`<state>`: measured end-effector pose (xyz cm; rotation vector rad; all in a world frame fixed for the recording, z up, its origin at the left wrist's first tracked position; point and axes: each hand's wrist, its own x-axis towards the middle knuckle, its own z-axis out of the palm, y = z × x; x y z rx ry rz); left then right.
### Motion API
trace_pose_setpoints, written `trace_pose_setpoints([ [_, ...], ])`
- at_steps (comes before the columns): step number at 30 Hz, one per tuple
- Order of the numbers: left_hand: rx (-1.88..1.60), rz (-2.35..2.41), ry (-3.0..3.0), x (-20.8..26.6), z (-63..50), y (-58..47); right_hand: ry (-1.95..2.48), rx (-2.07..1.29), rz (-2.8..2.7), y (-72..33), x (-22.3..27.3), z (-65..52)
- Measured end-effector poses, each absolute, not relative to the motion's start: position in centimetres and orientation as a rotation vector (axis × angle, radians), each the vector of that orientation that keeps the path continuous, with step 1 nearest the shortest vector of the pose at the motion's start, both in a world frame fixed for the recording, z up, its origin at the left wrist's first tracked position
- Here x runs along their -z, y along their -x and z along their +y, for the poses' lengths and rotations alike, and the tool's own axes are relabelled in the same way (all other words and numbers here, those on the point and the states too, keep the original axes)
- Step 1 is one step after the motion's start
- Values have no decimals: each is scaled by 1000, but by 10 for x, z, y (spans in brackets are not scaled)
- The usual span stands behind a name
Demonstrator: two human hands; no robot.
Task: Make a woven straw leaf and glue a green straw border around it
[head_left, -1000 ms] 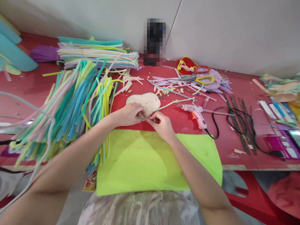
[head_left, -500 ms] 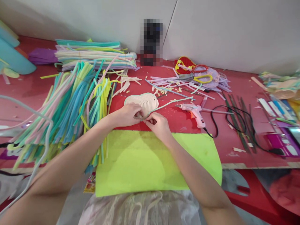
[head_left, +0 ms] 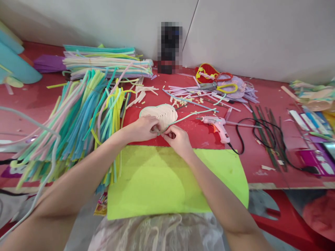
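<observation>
A cream heart-shaped piece (head_left: pixel 161 113), made of ribbed rows of pipe cleaner, lies on the red table with a thin mint-green edging along its rim. My left hand (head_left: pixel 146 128) is closed on its lower left side, fingertips pinched near the lower point. Close beside it, my right hand (head_left: pixel 178 139) pinches a mint-green pipe cleaner (head_left: pixel 195 113) against the lower right edge of the heart. The loose end of that pipe cleaner reaches right, toward a pink glue gun (head_left: pixel 216 126). My fingers hide the heart's lower tip.
Bundles of coloured pipe cleaners (head_left: pixel 75 115) crowd the left side. A yellow-green sheet (head_left: pixel 167 181) covers the table's front edge under my forearms. Behind the glue gun are scissors (head_left: pixel 226 88) and lilac offcuts (head_left: pixel 180 90). A black cord (head_left: pixel 239 136) trails right.
Both hands keep almost the same pinch at the heart's lower edge. The view has shifted very slightly; nothing has been let go.
</observation>
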<state>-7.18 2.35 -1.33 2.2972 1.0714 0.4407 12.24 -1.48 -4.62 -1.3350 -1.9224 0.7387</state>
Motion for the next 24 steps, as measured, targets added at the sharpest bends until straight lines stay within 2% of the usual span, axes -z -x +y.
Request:
trace_pose_setpoints([
  [24,-353,1080,-2485,8,21,74,1351,-765,-1877,-122,44,-15],
])
